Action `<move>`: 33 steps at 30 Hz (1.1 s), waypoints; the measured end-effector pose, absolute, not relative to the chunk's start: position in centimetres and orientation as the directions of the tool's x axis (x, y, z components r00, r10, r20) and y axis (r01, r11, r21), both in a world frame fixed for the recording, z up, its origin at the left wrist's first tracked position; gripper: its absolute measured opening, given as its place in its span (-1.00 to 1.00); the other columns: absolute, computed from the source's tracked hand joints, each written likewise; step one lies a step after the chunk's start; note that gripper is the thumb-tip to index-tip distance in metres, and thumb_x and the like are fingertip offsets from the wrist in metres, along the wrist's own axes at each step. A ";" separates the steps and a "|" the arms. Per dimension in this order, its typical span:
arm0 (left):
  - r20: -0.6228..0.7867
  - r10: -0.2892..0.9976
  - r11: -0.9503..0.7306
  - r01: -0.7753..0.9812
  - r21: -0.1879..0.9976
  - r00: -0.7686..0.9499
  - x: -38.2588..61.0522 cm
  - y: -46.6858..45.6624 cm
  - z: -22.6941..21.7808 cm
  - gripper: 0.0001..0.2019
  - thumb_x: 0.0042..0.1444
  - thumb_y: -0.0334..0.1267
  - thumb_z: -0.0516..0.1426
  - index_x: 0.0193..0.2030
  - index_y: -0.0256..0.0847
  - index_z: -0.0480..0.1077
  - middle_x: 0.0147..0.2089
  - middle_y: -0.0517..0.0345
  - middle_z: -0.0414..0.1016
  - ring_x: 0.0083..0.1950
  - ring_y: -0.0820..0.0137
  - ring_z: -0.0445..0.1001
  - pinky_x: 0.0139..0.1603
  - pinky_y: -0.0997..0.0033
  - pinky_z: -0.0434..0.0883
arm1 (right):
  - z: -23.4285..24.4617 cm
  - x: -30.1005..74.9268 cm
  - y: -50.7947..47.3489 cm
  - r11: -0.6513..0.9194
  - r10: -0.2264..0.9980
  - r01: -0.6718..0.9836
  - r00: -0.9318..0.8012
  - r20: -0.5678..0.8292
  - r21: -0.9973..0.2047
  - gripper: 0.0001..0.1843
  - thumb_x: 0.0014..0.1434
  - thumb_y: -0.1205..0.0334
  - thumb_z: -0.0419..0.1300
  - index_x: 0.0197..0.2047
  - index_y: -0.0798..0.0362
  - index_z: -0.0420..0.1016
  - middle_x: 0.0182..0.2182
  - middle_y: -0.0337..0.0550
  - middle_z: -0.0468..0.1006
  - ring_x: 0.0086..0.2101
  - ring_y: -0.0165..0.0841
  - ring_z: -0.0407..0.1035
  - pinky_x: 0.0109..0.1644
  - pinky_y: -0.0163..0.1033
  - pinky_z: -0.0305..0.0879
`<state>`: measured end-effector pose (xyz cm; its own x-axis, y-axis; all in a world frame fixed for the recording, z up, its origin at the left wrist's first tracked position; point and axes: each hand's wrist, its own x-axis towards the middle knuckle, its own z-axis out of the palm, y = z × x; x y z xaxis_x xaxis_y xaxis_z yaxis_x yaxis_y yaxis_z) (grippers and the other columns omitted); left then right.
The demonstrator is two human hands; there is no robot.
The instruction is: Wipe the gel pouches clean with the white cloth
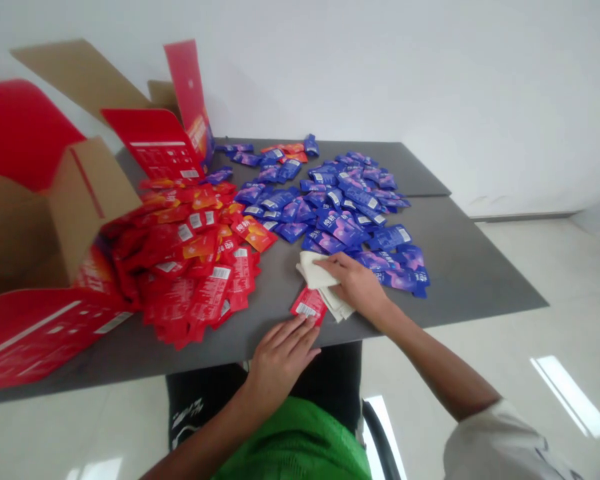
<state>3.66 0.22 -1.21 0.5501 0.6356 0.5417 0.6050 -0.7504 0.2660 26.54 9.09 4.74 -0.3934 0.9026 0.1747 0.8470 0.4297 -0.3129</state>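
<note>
My left hand (281, 357) lies at the table's front edge, its fingers stretched out over the lower end of a single red sachet (309, 305). The sachet's barcode side faces up. With my right hand (357, 283) I grip a folded cream cloth (316, 272), which rests on the table just right of the sachet and touches or overlaps its edge. Beyond that hand spreads a pile of blue-purple sachets (347, 227). To the left of both hands is a heap of red and orange sachets (195, 267).
An open red cardboard box (55, 340) stands at the left front, partly out of frame. Another open red box (153, 133) is behind it. A few orange sachets (294, 150) lie among blue ones at the back of the grey table (473, 267), near the white wall.
</note>
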 end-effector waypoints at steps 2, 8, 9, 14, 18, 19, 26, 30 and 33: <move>0.541 0.640 -0.748 0.605 0.274 0.545 3.7 0.2 -1.3 -0.74 0.42 -0.22 0.15 0.16 -0.22 0.50 0.16 0.08 0.63 0.21 0.25 0.56 0.21 0.22 0.44 | 5.3 26.6 8.7 0.422 0.904 0.858 -0.374 0.205 -0.292 -0.34 0.19 0.57 0.16 0.32 0.01 0.45 0.09 0.02 0.54 0.01 -0.17 0.52 0.05 -0.17 0.50; 0.528 0.690 -0.701 0.641 0.314 0.496 3.5 -0.2 -1.4 -0.85 0.37 -0.21 0.20 -0.15 -0.17 0.59 -0.19 0.10 0.71 -0.10 0.23 0.65 0.12 0.16 0.49 | 4.2 24.7 4.5 0.603 0.790 0.692 -0.587 0.177 -0.397 -0.49 0.31 0.38 0.23 0.30 -0.04 0.44 0.11 -0.07 0.57 0.02 -0.24 0.53 0.06 -0.23 0.50; 0.525 0.689 -0.702 0.640 0.311 0.500 3.5 -0.2 -1.4 -0.85 0.38 -0.20 0.19 -0.11 -0.17 0.60 -0.16 0.10 0.71 -0.08 0.22 0.65 0.12 0.16 0.49 | 4.1 24.7 4.9 0.588 0.798 0.702 -0.584 0.149 -0.402 -0.49 0.30 0.39 0.24 0.29 -0.04 0.45 0.11 -0.07 0.57 0.01 -0.25 0.54 0.05 -0.24 0.50; 0.532 0.655 -0.737 0.606 0.298 0.536 3.6 0.1 -1.0 -0.73 0.41 -0.21 0.16 0.17 -0.21 0.51 0.19 0.08 0.62 0.22 0.25 0.56 0.20 0.21 0.45 | 4.8 26.5 8.4 0.404 0.915 0.861 -0.373 0.157 -0.310 -0.42 0.22 0.54 0.18 0.29 0.05 0.47 0.08 0.03 0.56 0.00 -0.17 0.54 0.04 -0.17 0.51; 0.518 0.678 -0.715 0.629 0.305 0.521 3.6 0.0 -1.2 -0.79 0.39 -0.19 0.18 0.04 -0.20 0.57 0.03 0.07 0.69 0.08 0.22 0.62 0.15 0.19 0.48 | 4.8 25.8 6.1 0.516 0.856 0.778 -0.473 0.207 -0.358 -0.43 0.27 0.46 0.19 0.32 0.00 0.43 0.10 0.00 0.55 0.04 -0.20 0.52 0.05 -0.21 0.51; 0.514 0.689 -0.706 0.636 0.313 0.512 3.6 -0.1 -1.2 -0.82 0.39 -0.19 0.19 -0.03 -0.19 0.59 -0.07 0.07 0.71 0.01 0.22 0.64 0.12 0.17 0.49 | 4.5 25.4 5.3 0.549 0.835 0.746 -0.515 0.197 -0.377 -0.46 0.28 0.43 0.21 0.31 -0.02 0.43 0.10 -0.03 0.56 0.02 -0.23 0.53 0.04 -0.22 0.51; 0.534 0.659 -0.736 0.600 0.313 0.529 3.7 0.1 -0.8 -0.74 0.42 -0.22 0.15 0.15 -0.21 0.52 0.15 0.08 0.64 0.19 0.25 0.58 0.18 0.22 0.46 | 4.1 26.7 8.6 0.409 0.912 0.850 -0.388 0.131 -0.331 -0.42 0.22 0.50 0.19 0.29 0.02 0.47 0.08 0.00 0.55 -0.01 -0.20 0.54 0.01 -0.22 0.52; 0.531 0.665 -0.730 0.608 0.314 0.525 3.7 0.2 -0.9 -0.74 0.42 -0.19 0.14 0.13 -0.21 0.53 0.12 0.07 0.65 0.16 0.25 0.59 0.16 0.22 0.48 | 4.8 26.7 7.8 0.440 0.897 0.834 -0.387 0.215 -0.332 -0.40 0.25 0.49 0.17 0.33 -0.01 0.42 0.10 -0.01 0.54 0.02 -0.21 0.52 0.03 -0.23 0.51; 0.522 0.691 -0.704 0.631 0.328 0.500 3.7 0.0 -1.0 -0.81 0.40 -0.20 0.16 -0.10 -0.18 0.61 -0.14 0.06 0.71 -0.04 0.22 0.65 0.11 0.15 0.52 | 4.5 25.2 4.7 0.552 0.832 0.738 -0.522 0.189 -0.388 -0.44 0.29 0.40 0.21 0.34 -0.04 0.40 0.13 -0.04 0.54 0.03 -0.23 0.53 0.06 -0.22 0.50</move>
<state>3.66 0.02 -0.96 0.4999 0.6912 0.5219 0.6305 -0.7036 0.3278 25.21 4.70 4.47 -0.5221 0.8317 0.1887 0.7384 0.5516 -0.3881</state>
